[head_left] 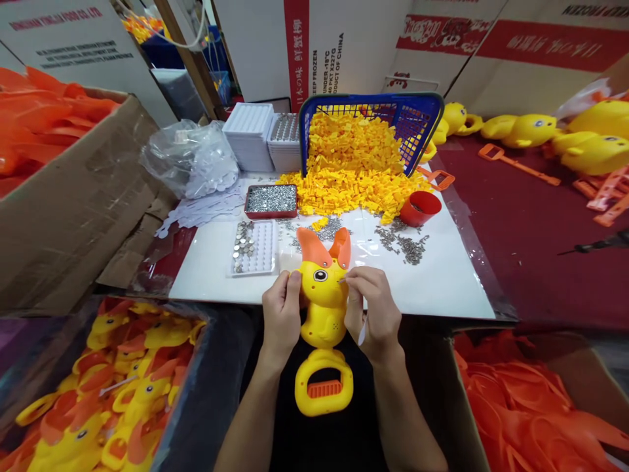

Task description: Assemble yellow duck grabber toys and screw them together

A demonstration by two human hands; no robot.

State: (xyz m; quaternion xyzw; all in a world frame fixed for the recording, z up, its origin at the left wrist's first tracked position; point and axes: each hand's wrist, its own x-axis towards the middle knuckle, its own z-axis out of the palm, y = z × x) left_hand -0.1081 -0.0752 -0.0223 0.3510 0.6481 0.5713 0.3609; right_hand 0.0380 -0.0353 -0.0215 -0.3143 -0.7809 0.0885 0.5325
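A yellow duck-like toy [325,308] with orange ear-like flaps and a looped handle stands upright before me, over the table's front edge. My left hand [282,314] is closed on its left side, thumb up near the head. At the right side of the head is my right hand [373,311], closed, thumb and forefinger pinched close to the eye area. What sits between those fingertips is too small to make out. From under the curled fingers of that hand a thin white strip [363,330] sticks out. Small screws [413,249] lie loose on the white tabletop [442,288].
A blue basket [432,108] spills small yellow parts [354,183]. Nearby are a red tray of metal pieces [271,198], a white tray with button cells [265,246], a red cup [420,208] and white strips [211,208]. Boxes of toys [122,387] and orange parts [531,406] flank me.
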